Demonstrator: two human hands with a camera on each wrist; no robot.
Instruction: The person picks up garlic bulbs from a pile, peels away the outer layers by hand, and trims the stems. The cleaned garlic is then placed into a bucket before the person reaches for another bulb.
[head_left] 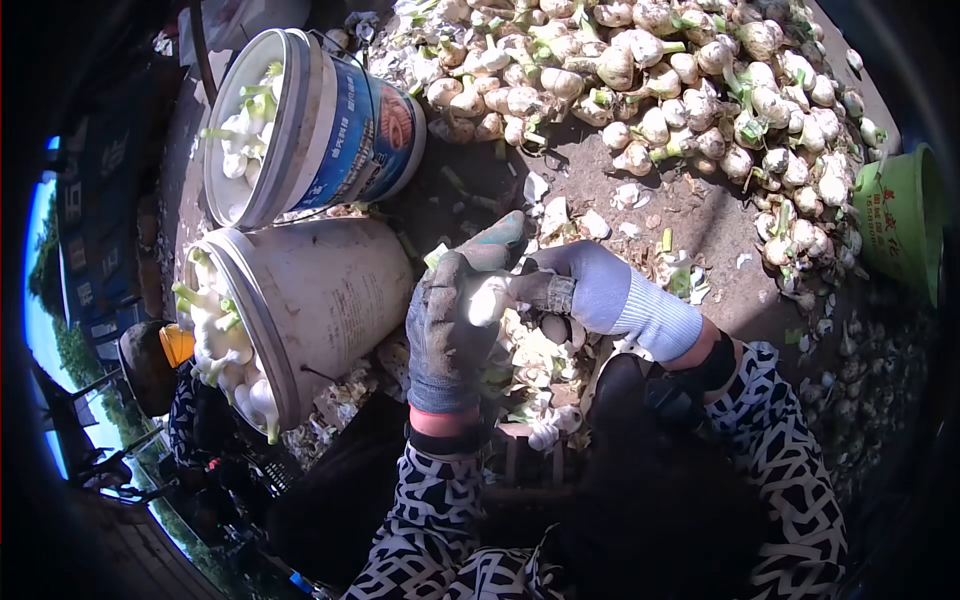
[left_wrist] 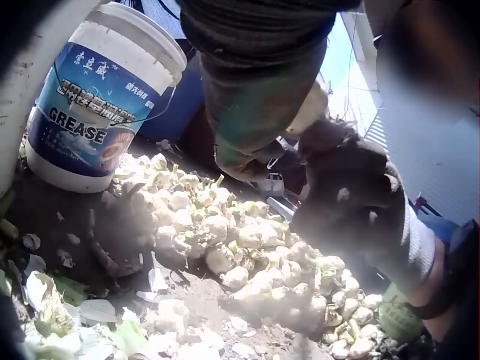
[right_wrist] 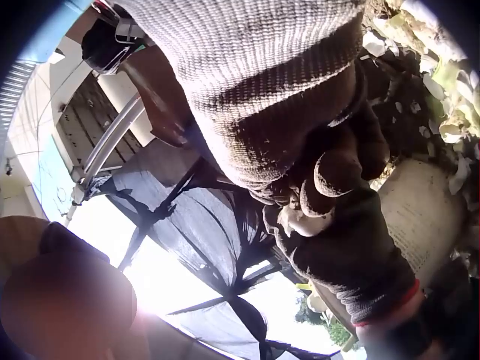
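In the head view a white garlic bulb [head_left: 487,300] is held between two gloved hands. The left hand [head_left: 452,320], in a grey-green glove, curls its fingers round the bulb. From the right, the right hand [head_left: 590,287] in a pale, dirt-stained glove pinches the bulb's root side with thumb and fingers. The bulb [right_wrist: 304,222] also shows between both gloves in the right wrist view. The left wrist view has the left hand [left_wrist: 262,97] over the right hand [left_wrist: 352,195], with the bulb partly hidden between them.
Two buckets of trimmed garlic, one lying tilted [head_left: 330,300] and one with a blue label [head_left: 350,135], stand at the left. A large garlic pile [head_left: 640,80] covers the back right, beside a green tub [head_left: 900,220]. Loose peelings [head_left: 540,370] lie below the hands.
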